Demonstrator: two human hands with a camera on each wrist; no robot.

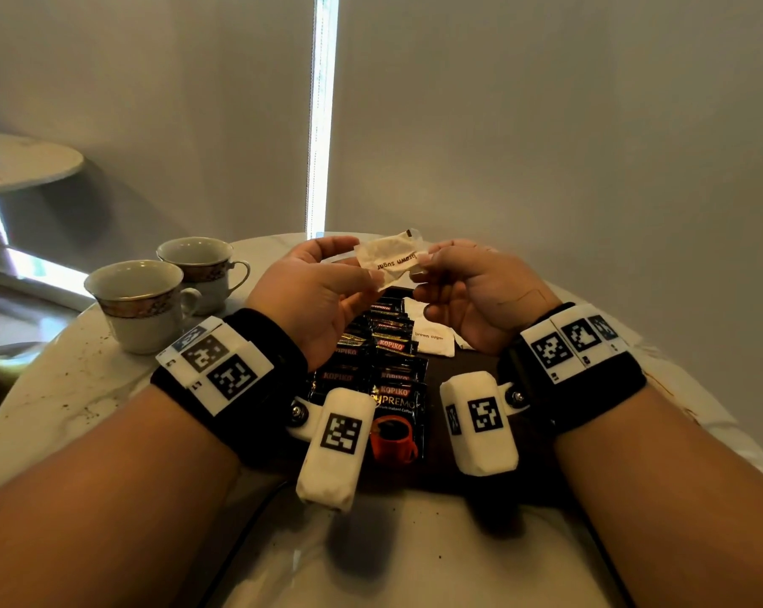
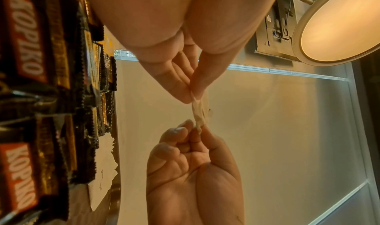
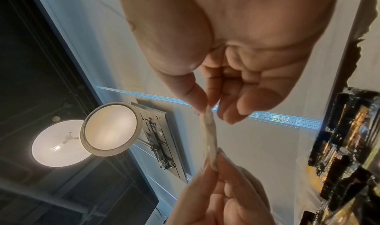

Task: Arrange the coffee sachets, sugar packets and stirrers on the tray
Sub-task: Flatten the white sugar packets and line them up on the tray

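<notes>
Both hands hold one white brown-sugar packet [image 1: 393,256] in the air above the dark tray [image 1: 467,366]. My left hand [image 1: 322,287] pinches its left end, my right hand [image 1: 467,291] its right end. The wrist views show the same packet edge-on [image 2: 198,113] [image 3: 209,139], thumb and forefinger pinched at each end. Under the hands a row of black Kopiko coffee sachets [image 1: 388,370] overlaps down the tray. More brown-sugar packets [image 1: 432,340] lie to the right of them. No stirrers are visible.
Two gold-rimmed teacups [image 1: 142,305] [image 1: 204,269] stand at the back left of the round marble table [image 1: 63,388]. A second small round table [image 1: 24,160] is at far left. A grey blind hangs close behind the table.
</notes>
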